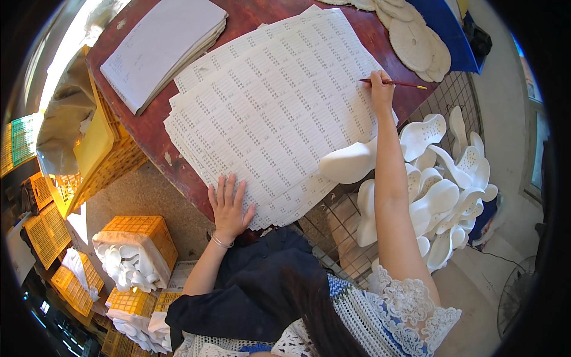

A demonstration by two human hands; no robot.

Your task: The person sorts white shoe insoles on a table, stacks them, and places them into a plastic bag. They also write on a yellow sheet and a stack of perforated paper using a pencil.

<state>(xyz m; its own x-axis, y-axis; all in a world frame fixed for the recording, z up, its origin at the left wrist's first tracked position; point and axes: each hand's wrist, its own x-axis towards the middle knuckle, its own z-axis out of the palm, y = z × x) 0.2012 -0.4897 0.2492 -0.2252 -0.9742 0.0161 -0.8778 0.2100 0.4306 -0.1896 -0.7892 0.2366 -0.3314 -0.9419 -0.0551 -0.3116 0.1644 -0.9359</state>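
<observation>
Large printed paper sheets, stacked and slightly fanned, cover the middle of a dark red table. My left hand lies flat with fingers spread on their near left corner; a bracelet circles its wrist. At the sheets' right edge, my right hand is closed around a slim dark red pen. The pen's gold end points right, its other end meets the paper. Just left of my right forearm, a white shoe insole overlaps the sheets' near right edge.
Many white insoles are piled on a wire rack at right. A thick paper pad lies far left. Round beige pads sit beside a blue bin. Yellow crates stand at left, a fan at lower right.
</observation>
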